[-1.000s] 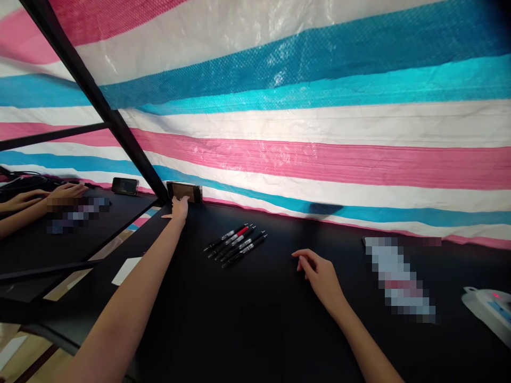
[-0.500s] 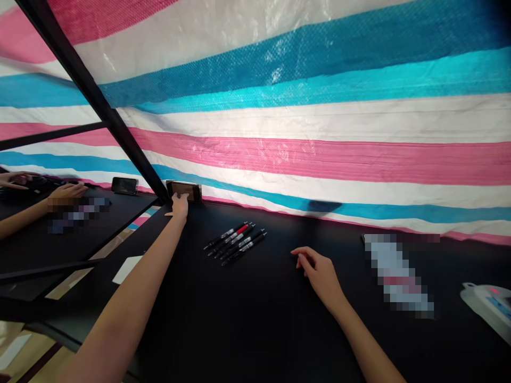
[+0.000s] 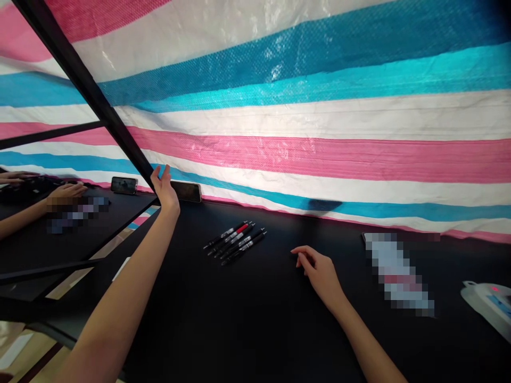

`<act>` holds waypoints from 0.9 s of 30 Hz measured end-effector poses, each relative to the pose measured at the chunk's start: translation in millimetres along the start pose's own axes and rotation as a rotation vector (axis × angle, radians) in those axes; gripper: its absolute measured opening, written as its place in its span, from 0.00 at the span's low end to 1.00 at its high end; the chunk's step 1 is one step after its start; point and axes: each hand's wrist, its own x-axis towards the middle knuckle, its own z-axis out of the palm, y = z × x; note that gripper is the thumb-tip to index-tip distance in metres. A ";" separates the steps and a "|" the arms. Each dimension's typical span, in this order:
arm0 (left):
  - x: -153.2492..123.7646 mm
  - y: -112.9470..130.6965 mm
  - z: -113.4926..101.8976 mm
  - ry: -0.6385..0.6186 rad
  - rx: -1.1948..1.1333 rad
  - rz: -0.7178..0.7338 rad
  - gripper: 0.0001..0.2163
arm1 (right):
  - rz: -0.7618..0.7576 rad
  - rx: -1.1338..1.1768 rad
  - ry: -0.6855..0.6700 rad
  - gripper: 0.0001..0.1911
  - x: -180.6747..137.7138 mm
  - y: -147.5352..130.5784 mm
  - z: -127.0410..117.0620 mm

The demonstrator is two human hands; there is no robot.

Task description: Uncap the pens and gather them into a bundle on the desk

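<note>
My left hand (image 3: 165,192) is raised at the back left, beside a smartphone (image 3: 187,191) that stands on its long edge against the striped sheet. Its fingers are spread and point up, with nothing held, and they overlap the black post (image 3: 114,125); contact with it is unclear. Several black pens (image 3: 233,242), one with a red part, lie side by side at a slant on the black table (image 3: 255,314). To the right of the pens, my right hand (image 3: 317,271) rests on the tabletop, fingers loosely bent and apart, holding nothing.
A blurred-out flat item (image 3: 399,274) lies to the right, near a white device with a red light (image 3: 485,303). Striped plastic sheeting (image 3: 319,159) hangs behind. At left, another person's hands (image 3: 67,192) rest near a second phone (image 3: 124,185).
My left hand has lifted off the front of the smartphone and moved up and left, its fingers spreading. My right hand and the pens have stayed in place.
</note>
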 end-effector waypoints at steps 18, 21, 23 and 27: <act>-187.1 117.3 -18.2 -0.770 0.597 0.608 0.08 | -0.050 -0.079 0.044 0.14 -4.9 -9.2 -3.1; -212.8 117.8 -15.1 -0.742 0.743 0.697 0.08 | -0.066 -0.133 0.049 0.14 -7.9 -12.0 -4.0; -222.1 114.6 -13.4 -0.700 0.790 0.719 0.08 | -0.074 -0.160 0.057 0.14 -10.3 -13.6 -4.6; -228.8 113.6 -9.8 -0.666 0.839 0.703 0.08 | -0.095 -0.189 0.041 0.13 -16.0 -16.5 -6.3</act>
